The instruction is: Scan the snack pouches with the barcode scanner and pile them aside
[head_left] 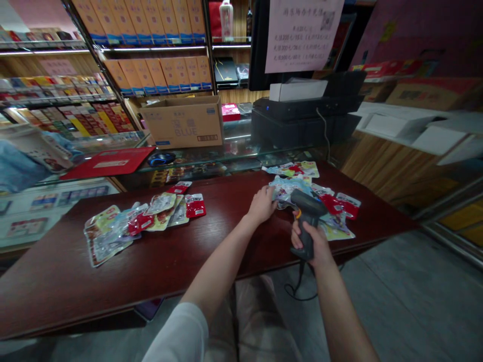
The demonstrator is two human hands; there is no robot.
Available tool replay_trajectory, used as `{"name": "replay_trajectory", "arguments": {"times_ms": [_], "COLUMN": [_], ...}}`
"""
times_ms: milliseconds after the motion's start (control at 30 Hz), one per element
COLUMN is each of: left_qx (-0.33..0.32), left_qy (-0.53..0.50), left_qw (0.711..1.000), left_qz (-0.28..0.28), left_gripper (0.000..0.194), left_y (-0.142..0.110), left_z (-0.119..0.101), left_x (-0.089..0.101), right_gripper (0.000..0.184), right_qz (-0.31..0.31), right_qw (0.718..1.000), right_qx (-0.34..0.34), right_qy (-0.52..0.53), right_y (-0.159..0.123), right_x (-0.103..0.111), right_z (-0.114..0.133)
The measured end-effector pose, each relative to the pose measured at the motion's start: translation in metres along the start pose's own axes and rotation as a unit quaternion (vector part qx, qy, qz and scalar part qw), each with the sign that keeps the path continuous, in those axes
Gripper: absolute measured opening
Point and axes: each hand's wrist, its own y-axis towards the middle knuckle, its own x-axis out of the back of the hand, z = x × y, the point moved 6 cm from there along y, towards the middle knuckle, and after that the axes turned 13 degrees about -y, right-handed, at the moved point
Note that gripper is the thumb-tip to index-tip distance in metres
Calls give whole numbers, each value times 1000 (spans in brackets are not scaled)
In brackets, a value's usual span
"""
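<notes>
My right hand (316, 241) is wrapped round the handle of a dark grey barcode scanner (308, 205), whose cable hangs below the table edge. The scanner's head points left and forward over a pile of snack packets. At the left side of this pile, my left hand (263, 204) has its fingers closed on the edge of a light blue snack packet (289, 186); the fingertips are partly hidden. Red packets (347, 205) and a yellowish packet (337, 234) lie to the right of the scanner. A second pile of snack packets (139, 218) is spread on the left of the table.
The dark red wooden table (211, 246) stands before a glass counter. On the counter are a cardboard box (183, 123), a red folder (109, 163), a computer mouse (161, 159) and a black printer (302, 123). A monitor (260, 45) carries a paper sign. Shelves of boxes rise behind.
</notes>
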Motion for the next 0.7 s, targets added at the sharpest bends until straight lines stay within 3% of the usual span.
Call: {"name": "replay_trajectory", "arguments": {"times_ms": [67,367,533,633,700], "left_qx": [-3,-36,-46,-47,12], "left_qy": [-10,40,-127,-262,-344], "left_qw": [1000,998,991,962,934], "left_qz": [12,41,-9,-63,-94], "left_gripper": [59,51,51,42,30], "left_y": [3,4,2,8,12], "left_z": [-1,1,13,24,36], "left_x": [-5,-9,-2,2,0], "right_gripper": [35,35,39,39,38], "right_qz": [2,4,3,10,10], "right_qw": [1000,1000,1000,1000,1000], "right_qx": [0,3,6,7,7], "right_qy": [-5,-20,-22,-24,-21], "right_y": [0,1,1,1,1], "right_x": [-1,-1,2,3,3], "right_z": [0,-1,-3,-4,-4]}}
